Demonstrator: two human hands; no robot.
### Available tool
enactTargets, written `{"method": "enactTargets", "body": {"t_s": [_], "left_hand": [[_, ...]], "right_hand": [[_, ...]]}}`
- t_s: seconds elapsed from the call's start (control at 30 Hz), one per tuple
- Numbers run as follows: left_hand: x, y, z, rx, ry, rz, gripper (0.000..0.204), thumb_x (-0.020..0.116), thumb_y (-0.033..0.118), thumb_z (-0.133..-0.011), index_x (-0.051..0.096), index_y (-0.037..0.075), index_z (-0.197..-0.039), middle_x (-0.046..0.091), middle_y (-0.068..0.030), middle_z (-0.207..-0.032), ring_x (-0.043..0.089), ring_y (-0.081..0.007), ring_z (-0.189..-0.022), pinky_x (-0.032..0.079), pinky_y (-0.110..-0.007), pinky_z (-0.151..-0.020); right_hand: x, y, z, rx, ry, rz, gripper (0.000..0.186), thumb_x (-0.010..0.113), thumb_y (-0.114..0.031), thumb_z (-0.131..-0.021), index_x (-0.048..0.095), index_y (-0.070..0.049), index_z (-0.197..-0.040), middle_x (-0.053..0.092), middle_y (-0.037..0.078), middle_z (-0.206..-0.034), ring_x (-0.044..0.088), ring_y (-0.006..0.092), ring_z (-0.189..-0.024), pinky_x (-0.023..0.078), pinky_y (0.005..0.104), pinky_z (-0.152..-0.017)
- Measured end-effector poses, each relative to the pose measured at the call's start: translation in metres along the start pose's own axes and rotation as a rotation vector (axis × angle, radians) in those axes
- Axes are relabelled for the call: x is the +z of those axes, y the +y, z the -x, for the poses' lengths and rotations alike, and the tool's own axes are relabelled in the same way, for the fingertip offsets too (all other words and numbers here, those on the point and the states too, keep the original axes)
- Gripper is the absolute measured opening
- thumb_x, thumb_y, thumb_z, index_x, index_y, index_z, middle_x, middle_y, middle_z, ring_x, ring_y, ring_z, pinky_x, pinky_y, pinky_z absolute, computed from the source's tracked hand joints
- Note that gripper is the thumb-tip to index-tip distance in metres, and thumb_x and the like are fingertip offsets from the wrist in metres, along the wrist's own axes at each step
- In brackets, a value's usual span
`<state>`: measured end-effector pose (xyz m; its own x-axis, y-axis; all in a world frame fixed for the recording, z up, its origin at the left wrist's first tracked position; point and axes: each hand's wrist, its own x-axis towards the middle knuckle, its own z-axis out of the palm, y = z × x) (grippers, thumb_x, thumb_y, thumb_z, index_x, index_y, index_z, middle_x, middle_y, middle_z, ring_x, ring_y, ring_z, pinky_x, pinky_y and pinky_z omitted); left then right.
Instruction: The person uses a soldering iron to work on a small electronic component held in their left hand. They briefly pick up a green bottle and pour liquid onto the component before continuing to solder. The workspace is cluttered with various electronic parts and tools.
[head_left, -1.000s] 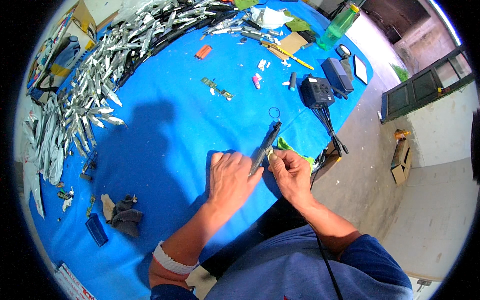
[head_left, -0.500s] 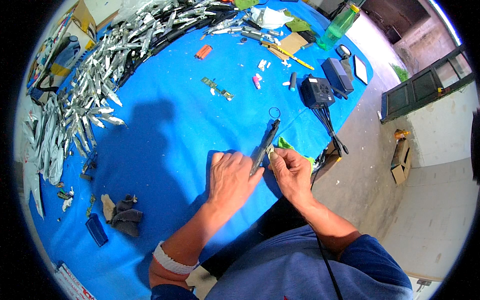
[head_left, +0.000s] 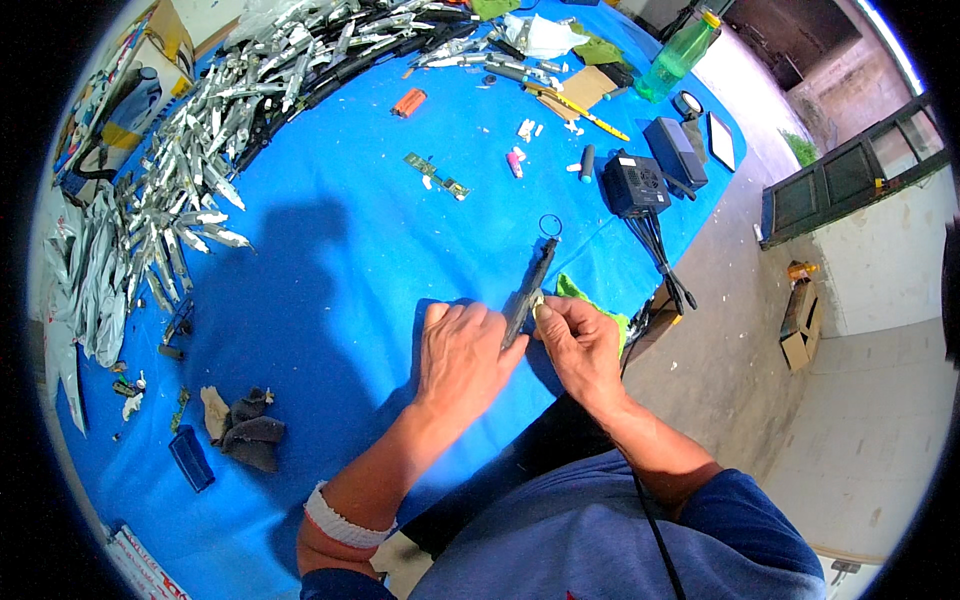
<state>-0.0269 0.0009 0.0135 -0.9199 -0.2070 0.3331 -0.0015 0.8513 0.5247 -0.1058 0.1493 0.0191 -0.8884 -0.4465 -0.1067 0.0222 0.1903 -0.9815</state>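
Observation:
A long, narrow black bar-shaped part (head_left: 540, 262) slants up and away from me over the blue cloth. My left hand (head_left: 460, 355) is closed on its near end, with the thumb along it. On the bar's right side, my right hand (head_left: 582, 350) pinches a small pale piece (head_left: 537, 299) between thumb and forefinger; what it is I cannot make out. Just beyond the bar's far tip lies a thin dark ring (head_left: 550, 226). A bright green cloth (head_left: 572, 287) shows past my right fingers.
A big heap of silvery and black narrow parts (head_left: 215, 130) covers the far left. A green circuit board (head_left: 436, 176) and an orange block (head_left: 408, 102) lie mid-table. A black power unit (head_left: 634, 185) with cables and a green bottle (head_left: 676, 62) stand right. Near left is a blue tray (head_left: 191, 460) beside a grey rag (head_left: 254, 432).
Both hands keep the same hold in nearly the same place. The black bar has shifted very slightly to the left.

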Motion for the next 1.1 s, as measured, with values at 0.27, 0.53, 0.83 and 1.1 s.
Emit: {"method": "enactTargets", "body": {"t_s": [0.27, 0.53, 0.83, 1.1], "left_hand": [[0.0008, -0.0012, -0.0004, 0.0, -0.016, -0.008, 0.029, 0.079, 0.029, -0.082, 0.062, 0.006, -0.076, 0.062, -0.0127, -0.078, 0.06, -0.0315, -0.077, 0.04, -0.045, -0.08], [-0.0003, -0.0008, 0.0003, 0.015, -0.002, -0.012, 0.029, 0.079, 0.029, -0.082, 0.061, 0.006, -0.076, 0.06, -0.0127, -0.077, 0.06, -0.0314, -0.076, 0.04, -0.045, -0.079], [-0.0001, -0.0018, 0.0002, 0.016, -0.01, -0.015, 0.029, 0.079, 0.029, -0.083, 0.062, 0.006, -0.076, 0.061, -0.0127, -0.078, 0.06, -0.031, -0.078, 0.04, -0.045, -0.08], [-0.0008, -0.0015, 0.0001, 0.007, -0.024, -0.011, 0.029, 0.079, 0.029, -0.082, 0.062, 0.007, -0.076, 0.062, -0.0127, -0.078, 0.061, -0.0311, -0.078, 0.041, -0.045, -0.08]], "right_hand": [[-0.0022, 0.0057, -0.0006, -0.062, -0.046, 0.101, 0.02, 0.063, -0.013, -0.103, 0.07, 0.006, -0.107, 0.067, 0.0, -0.083, 0.059, 0.0056, -0.075, 0.049, 0.0237, -0.066], [-0.0029, 0.0074, -0.0007, 0.013, 0.031, -0.032, 0.024, 0.069, -0.018, -0.101, 0.07, 0.005, -0.108, 0.066, 0.0, -0.079, 0.054, 0.0049, -0.064, 0.043, 0.0215, -0.055], [-0.0052, 0.0063, 0.0009, -0.042, -0.009, 0.128, 0.018, 0.065, -0.011, -0.102, 0.07, 0.005, -0.106, 0.069, 0.0, -0.084, 0.058, 0.0053, -0.074, 0.048, 0.0231, -0.065], [-0.0025, 0.005, -0.0015, -0.03, 0.028, 0.039, 0.023, 0.069, -0.018, -0.101, 0.071, 0.005, -0.106, 0.065, -0.001, -0.078, 0.054, 0.0039, -0.066, 0.043, 0.0204, -0.057]]}}
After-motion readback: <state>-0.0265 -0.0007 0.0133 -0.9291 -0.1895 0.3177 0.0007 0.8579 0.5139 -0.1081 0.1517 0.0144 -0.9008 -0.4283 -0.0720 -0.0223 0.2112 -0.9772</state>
